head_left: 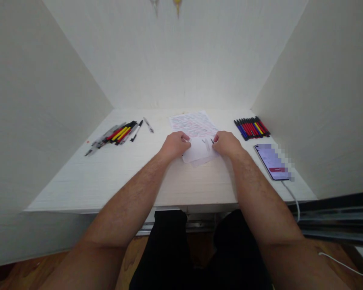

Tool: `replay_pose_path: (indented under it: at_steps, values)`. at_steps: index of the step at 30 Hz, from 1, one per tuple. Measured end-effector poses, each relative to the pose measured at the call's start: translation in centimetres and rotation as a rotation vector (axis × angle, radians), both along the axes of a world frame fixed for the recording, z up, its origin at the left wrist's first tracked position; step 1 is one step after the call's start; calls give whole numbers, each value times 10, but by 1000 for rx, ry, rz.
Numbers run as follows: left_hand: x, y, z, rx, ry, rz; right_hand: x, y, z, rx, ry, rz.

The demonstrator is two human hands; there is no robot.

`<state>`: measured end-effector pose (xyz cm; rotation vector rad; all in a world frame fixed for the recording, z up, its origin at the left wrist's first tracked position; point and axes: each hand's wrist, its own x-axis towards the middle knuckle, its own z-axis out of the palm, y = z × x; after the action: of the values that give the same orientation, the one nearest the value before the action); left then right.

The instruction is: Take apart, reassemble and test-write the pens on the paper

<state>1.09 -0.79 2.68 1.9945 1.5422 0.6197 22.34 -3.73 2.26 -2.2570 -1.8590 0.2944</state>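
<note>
My left hand [177, 145] is closed in a pinch at the left side of a small white paper [196, 152]. A pale bit shows between its fingertips, too small to name. Opposite it, my right hand [228, 144] pinches a small thin dark piece [212, 141] that points up and left. Between the hands, a small clear or whitish pen part [207, 144] lies on the paper. Just behind, a sheet covered with coloured pen scribbles [194, 123] lies flat, its near edge by both hands.
Left on the white table [117, 181] lies a loose pile of pens [118, 133], with a white-and-black pen [136, 131] and a clear pen [148, 125] beside it. At right are a row of coloured pens [252, 128] and a phone [272, 163] on a white cable [293, 195]. Walls enclose three sides.
</note>
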Motion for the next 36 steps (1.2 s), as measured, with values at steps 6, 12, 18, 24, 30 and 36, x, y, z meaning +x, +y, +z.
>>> replay_pose_path:
  at_steps: [6, 12, 18, 24, 30, 36]
  values:
    - [-2, 4, -7, -87, -453, -56, 2, 20, 13, 102, 94, -70]
    - [-4, 4, -4, -321, -809, -144, -17, 37, 36, 479, 1212, -197]
    - [-1, 4, -4, -423, -878, -191, -43, 34, 24, 671, 1398, -79]
    - [0, 3, -6, -427, -852, -206, -41, 33, 14, 703, 1371, -59]
    - [-1, 5, -9, -426, -852, -219, -42, 36, 13, 659, 1347, -26]
    - [-3, 5, -8, -421, -887, -205, -47, 31, 15, 568, 1247, 27]
